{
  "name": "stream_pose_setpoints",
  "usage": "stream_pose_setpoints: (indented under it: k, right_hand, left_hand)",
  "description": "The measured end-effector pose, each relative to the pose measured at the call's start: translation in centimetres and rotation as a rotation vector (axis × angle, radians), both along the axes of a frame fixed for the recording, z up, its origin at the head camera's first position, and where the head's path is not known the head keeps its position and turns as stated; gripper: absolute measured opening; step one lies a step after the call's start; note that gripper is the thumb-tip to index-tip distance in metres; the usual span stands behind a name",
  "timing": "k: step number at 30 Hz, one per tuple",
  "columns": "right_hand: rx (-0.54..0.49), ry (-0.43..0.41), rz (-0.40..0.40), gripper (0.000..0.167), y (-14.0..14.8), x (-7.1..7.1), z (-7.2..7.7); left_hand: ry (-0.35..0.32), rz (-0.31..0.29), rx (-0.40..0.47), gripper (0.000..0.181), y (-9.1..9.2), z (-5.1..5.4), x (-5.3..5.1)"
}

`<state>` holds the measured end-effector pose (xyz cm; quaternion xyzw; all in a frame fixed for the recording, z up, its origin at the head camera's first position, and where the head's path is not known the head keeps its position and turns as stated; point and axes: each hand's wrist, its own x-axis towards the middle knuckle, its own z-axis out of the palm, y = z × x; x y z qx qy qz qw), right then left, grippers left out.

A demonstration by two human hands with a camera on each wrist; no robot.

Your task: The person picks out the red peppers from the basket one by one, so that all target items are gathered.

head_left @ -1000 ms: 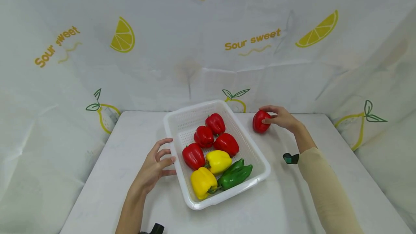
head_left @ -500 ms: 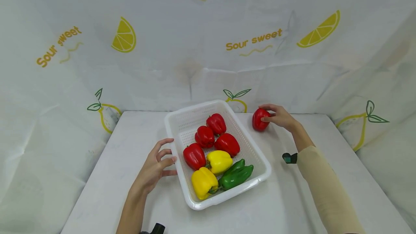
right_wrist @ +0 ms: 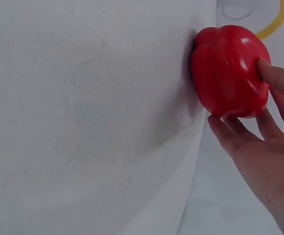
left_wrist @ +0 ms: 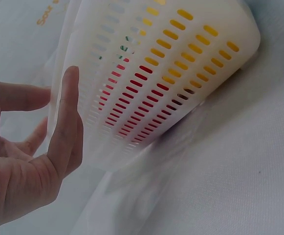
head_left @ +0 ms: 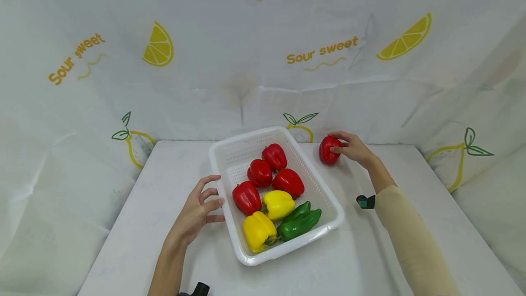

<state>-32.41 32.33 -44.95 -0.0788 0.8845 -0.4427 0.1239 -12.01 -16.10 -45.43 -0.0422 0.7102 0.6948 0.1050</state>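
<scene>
A white plastic basket (head_left: 331, 198) sits at an angle in the middle of the table. Inside are several red bell peppers (head_left: 246, 198), two yellow bell peppers (head_left: 260, 232) and green peppers (head_left: 299, 225). My left hand (head_left: 196, 211) holds the basket's left rim, thumb at the lip and fingers against the perforated outer wall (left_wrist: 176, 49). Beyond the basket's right side, near the table's back edge, my right hand (head_left: 353, 148) grips another red bell pepper (head_left: 328, 151) between thumb and fingers. In the right wrist view this red pepper (right_wrist: 229, 73) is close to the white surface.
The table (head_left: 402, 223) has a white cover. A white curtain (head_left: 230, 58) with lemon prints hangs behind and along the sides. Dark camera pieces (head_left: 365, 202) stick out at both wrists.
The view has shifted slightly. My right hand and its red pepper have moved a little away from me. My left hand stays at the basket's rim.
</scene>
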Motion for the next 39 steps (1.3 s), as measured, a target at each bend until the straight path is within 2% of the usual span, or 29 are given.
stream_pose_setpoints:
  k: [11, 21, 33, 39]
  right_hand:
    - [-0.039, -0.010, -0.033, 0.066, 0.1, 0.9, 0.3]
    - [-0.026, 0.005, -0.023, 0.064, 0.1, 0.8, 0.9]
    - [-0.003, 0.128, 0.014, 0.064, -0.1, 1.2, 2.8]
    - [-0.005, 0.155, 0.028, 0.065, -0.7, 1.5, 4.0]
  left_hand:
    - [-0.002, -0.001, 0.000, 0.071, 0.1, -0.1, 0.0]
    - [-0.006, -0.025, 0.014, 0.068, -0.1, -0.1, -0.1]
    - [-0.008, -0.025, 0.004, 0.067, -0.2, 0.0, -0.2]
    - [-0.012, -0.027, 0.006, 0.067, -0.3, 0.0, -0.2]
